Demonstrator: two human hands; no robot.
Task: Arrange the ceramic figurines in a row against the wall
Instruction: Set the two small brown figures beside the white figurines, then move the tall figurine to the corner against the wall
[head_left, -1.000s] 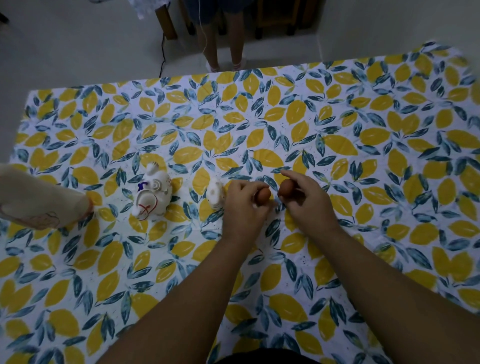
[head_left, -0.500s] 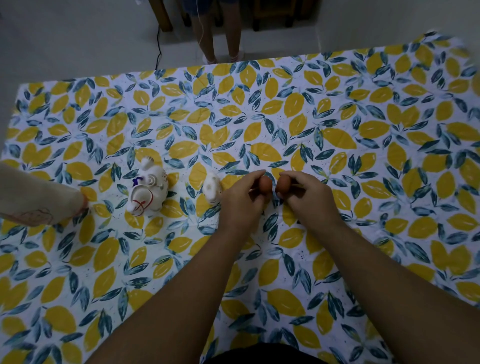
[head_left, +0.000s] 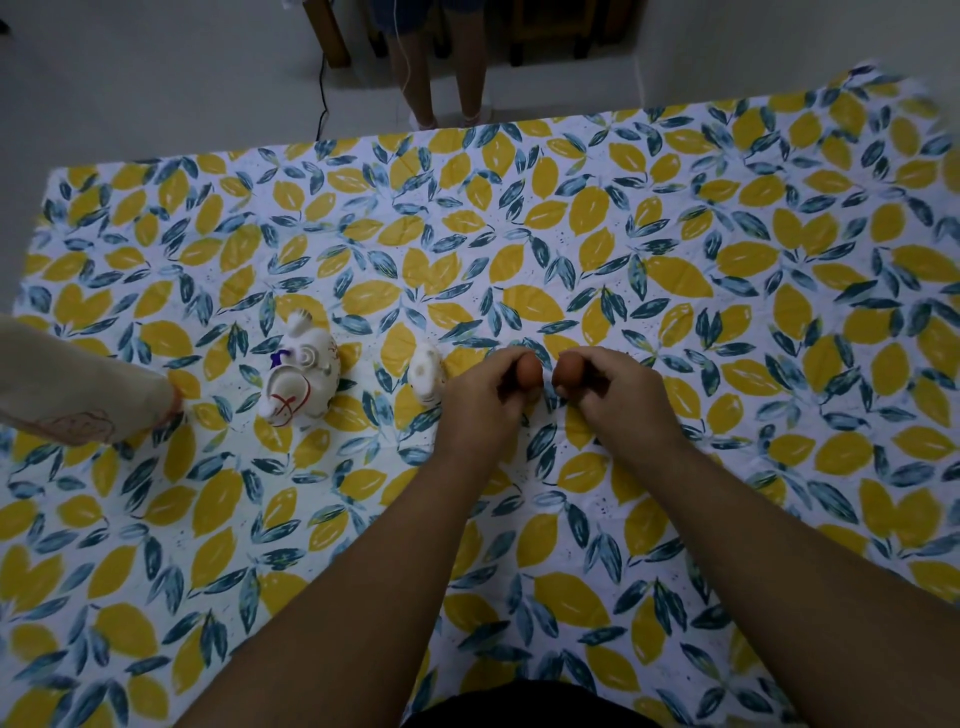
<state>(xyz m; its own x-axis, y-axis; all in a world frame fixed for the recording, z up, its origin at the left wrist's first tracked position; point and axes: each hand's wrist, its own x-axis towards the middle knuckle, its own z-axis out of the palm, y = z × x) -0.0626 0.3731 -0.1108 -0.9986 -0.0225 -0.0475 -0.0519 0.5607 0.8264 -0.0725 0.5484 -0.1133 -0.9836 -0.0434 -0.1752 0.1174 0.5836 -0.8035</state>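
Left hand (head_left: 485, 397) is closed, fingertips pinching a small reddish-brown rounded ceramic figurine (head_left: 529, 370), held low over the white tablecloth printed with yellow lemons and blue-green leaves (head_left: 675, 270). Right hand (head_left: 618, 392) is likewise closed, fingertips pinching a second small reddish-brown rounded figurine (head_left: 565, 375). The two brown pieces sit side by side between the hands, nearly touching; whether they rest on the cloth cannot be told.

Just beside the left hand, on its outer side, stands a small white ceramic figurine (head_left: 427, 376), partly hidden by the knuckles. Further out on the same side stands a larger white glazed ceramic animal figurine with red, purple and gold markings (head_left: 304, 379). Beyond it, a pale beige object with a faint line drawing (head_left: 78, 389) enters from the left edge of the view.
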